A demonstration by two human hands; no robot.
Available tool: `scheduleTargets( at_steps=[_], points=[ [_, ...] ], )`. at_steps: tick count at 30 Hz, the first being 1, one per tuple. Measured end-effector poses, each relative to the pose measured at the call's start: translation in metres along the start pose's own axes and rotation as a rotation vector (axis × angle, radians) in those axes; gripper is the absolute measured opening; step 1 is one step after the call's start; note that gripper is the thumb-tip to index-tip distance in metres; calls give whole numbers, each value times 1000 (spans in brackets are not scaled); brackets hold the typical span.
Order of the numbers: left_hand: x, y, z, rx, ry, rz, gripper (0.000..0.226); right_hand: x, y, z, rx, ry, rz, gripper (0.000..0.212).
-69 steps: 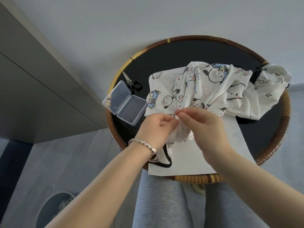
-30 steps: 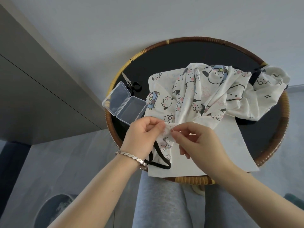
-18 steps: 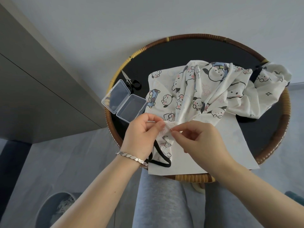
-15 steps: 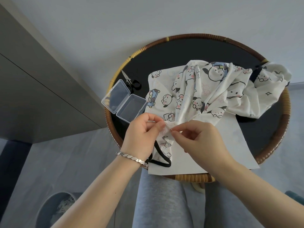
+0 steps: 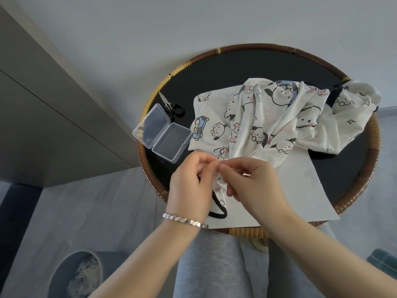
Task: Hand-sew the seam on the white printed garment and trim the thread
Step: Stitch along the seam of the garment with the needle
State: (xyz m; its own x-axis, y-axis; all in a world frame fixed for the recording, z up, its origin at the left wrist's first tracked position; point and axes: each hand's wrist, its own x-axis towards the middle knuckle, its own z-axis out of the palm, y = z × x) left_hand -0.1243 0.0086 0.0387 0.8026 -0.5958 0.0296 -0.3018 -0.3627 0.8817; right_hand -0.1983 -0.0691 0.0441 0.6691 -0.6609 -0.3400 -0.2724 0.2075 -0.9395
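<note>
The white printed garment (image 5: 268,119) lies bunched on a round black table with a rattan rim (image 5: 148,171). Its near edge, with a black trim loop (image 5: 219,208), is lifted between my hands. My left hand (image 5: 190,186), a silver bracelet at its wrist, pinches that fabric edge with thumb and fingers. My right hand (image 5: 251,183) meets it fingertip to fingertip and pinches at the same spot; a thin glint there looks like a needle, but I cannot make out the thread. Small black-handled scissors (image 5: 171,105) lie at the table's left.
An open clear plastic box (image 5: 162,133) sits beside the scissors at the table's left rim. A white sheet (image 5: 296,198) lies under the garment toward me. A grey bin (image 5: 73,274) stands on the floor at lower left. My grey-trousered legs are under the table's near edge.
My hands and the fabric edge have come down and toward me since the earliest frame. Over the last half second they have stayed almost still, fingertips together.
</note>
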Motion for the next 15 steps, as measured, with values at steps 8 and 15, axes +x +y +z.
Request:
scheduleTargets(
  at_steps=[8,15],
  points=[
    [10,-2,-12,201,1,125,6,-4,-5,-5,68,-86,80,19],
    [8,-6,-13,265,-32,370,18,0,-7,-10,202,-99,78,13]
  ],
)
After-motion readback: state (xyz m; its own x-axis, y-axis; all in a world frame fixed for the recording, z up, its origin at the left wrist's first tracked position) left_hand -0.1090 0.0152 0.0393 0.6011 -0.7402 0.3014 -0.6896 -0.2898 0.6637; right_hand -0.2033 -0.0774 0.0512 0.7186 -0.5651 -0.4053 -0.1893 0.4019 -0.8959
